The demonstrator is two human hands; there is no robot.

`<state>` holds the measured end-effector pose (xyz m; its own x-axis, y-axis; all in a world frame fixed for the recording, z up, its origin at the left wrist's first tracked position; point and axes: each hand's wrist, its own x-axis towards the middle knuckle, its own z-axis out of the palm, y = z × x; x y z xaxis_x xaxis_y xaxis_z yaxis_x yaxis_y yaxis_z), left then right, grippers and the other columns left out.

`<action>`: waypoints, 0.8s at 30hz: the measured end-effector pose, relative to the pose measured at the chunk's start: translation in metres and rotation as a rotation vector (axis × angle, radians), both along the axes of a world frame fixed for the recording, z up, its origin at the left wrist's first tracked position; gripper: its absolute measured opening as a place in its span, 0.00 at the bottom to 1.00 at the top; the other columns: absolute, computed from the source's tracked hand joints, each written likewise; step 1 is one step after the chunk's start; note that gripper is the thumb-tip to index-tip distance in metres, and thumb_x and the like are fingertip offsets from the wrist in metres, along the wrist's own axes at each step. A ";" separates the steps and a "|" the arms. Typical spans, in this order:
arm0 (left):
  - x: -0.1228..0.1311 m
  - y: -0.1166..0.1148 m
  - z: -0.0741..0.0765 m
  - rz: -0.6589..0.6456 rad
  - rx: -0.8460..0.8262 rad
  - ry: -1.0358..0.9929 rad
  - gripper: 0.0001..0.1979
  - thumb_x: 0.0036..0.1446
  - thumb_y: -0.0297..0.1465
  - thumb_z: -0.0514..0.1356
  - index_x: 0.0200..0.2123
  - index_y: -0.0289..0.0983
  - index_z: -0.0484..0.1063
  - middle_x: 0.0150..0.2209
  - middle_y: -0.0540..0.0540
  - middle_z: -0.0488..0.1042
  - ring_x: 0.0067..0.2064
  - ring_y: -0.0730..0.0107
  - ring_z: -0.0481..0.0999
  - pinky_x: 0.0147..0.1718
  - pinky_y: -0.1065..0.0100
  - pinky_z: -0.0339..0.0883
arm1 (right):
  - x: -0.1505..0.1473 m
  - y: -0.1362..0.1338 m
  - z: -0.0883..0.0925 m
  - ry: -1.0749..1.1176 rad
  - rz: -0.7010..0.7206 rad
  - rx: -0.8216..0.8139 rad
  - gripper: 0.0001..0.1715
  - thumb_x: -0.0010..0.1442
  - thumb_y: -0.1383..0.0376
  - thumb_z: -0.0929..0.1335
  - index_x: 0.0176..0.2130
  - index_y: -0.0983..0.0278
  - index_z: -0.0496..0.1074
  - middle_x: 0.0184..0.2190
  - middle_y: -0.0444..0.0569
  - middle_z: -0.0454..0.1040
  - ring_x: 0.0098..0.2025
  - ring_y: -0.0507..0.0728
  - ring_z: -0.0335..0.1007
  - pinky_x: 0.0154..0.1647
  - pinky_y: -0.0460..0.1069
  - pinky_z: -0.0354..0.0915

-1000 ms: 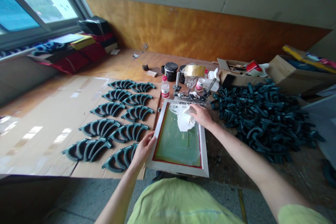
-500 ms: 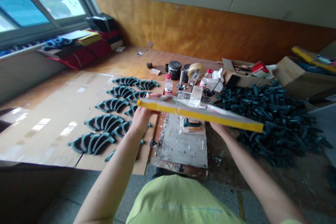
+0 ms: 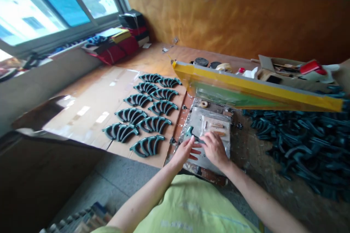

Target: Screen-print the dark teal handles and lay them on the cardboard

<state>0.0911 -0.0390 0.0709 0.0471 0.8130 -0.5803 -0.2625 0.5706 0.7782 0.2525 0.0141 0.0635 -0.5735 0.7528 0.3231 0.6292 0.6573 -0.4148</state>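
Window light is coming in at far left, over a sill [image 3: 115, 40] piled with folded cloth, and a plywood panel [image 3: 246, 18] is running along the back wall. A cardboard sheet [image 3: 82, 116] is lying across the bench, carrying dark teal curved plastic parts [image 3: 144, 127] set out in paired rows. The left hand [image 3: 186, 151] is resting on a plastic-covered print bed [image 3: 210, 123], fingers spread apart, just beside a teal part [image 3: 190, 133]. The right hand [image 3: 216, 149] is reaching toward that same part from the other side, fingers close together, tips at or near its end; cannot tell if they are gripping it. A screen-print frame [image 3: 257, 87] with a yellow-taped edge is tilting up above the bed, with neither hand on it. Black-lidded ink jars [image 3: 201, 62] are standing behind it, a cardboard box [image 3: 273, 69] is sitting at back right, and a big heap of teal parts [image 3: 300, 145] is spreading along the right.
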 end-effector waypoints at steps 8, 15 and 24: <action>-0.143 -0.081 -0.057 0.461 -0.220 0.669 0.26 0.55 0.57 0.48 0.31 0.39 0.63 0.26 0.47 0.75 0.28 0.65 0.77 0.24 0.69 0.68 | -0.014 -0.040 -0.022 0.010 0.236 -0.207 0.17 0.65 0.65 0.64 0.53 0.59 0.70 0.44 0.51 0.75 0.45 0.58 0.72 0.48 0.53 0.69; -0.213 -0.129 -0.102 0.453 -0.527 0.872 0.24 0.59 0.52 0.43 0.26 0.40 0.64 0.26 0.39 0.77 0.31 0.56 0.79 0.27 0.63 0.68 | -0.002 -0.058 -0.046 0.030 0.276 -0.422 0.14 0.64 0.66 0.63 0.43 0.57 0.76 0.39 0.48 0.77 0.41 0.56 0.75 0.44 0.51 0.72; -0.233 -0.113 -0.116 0.351 -0.531 1.066 0.25 0.56 0.55 0.47 0.26 0.41 0.67 0.28 0.39 0.78 0.43 0.47 0.78 0.40 0.56 0.66 | -0.010 -0.088 -0.056 0.057 0.339 -0.601 0.15 0.62 0.67 0.63 0.43 0.58 0.77 0.40 0.49 0.78 0.43 0.57 0.75 0.46 0.52 0.72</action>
<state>-0.1421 -0.1524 -0.0449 -0.8224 0.3393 -0.4567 0.1569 0.9068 0.3912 0.2421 -0.0743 0.0071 -0.8033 0.5928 -0.0570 0.3956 0.4597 -0.7950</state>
